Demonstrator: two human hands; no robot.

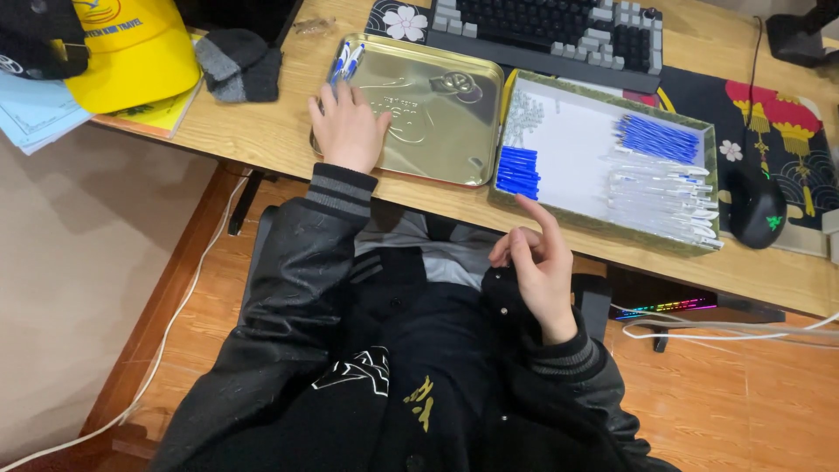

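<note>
Wooden tabletop (pixel 262 131): your left hand (pixel 348 127) flat, fingers spread, on gold metal tin lid (pixel 437 105) beside assembled blue-white pens (pixel 345 61); right hand (pixel 537 262) empty, half-curled. Steady the lid before reaching to the shallow white cardboard parts tray (pixel 568 149).

The person wears a black, glossy bomber-style jacket whose knitted cuffs are dark with grey stripes (two bands on each wrist). Buttons run down the closed front, and a white graphic and a small yellow mark sit low on it. Both the left hand (pixel 348 128) and right hand (pixel 539 265) are bare.
</note>
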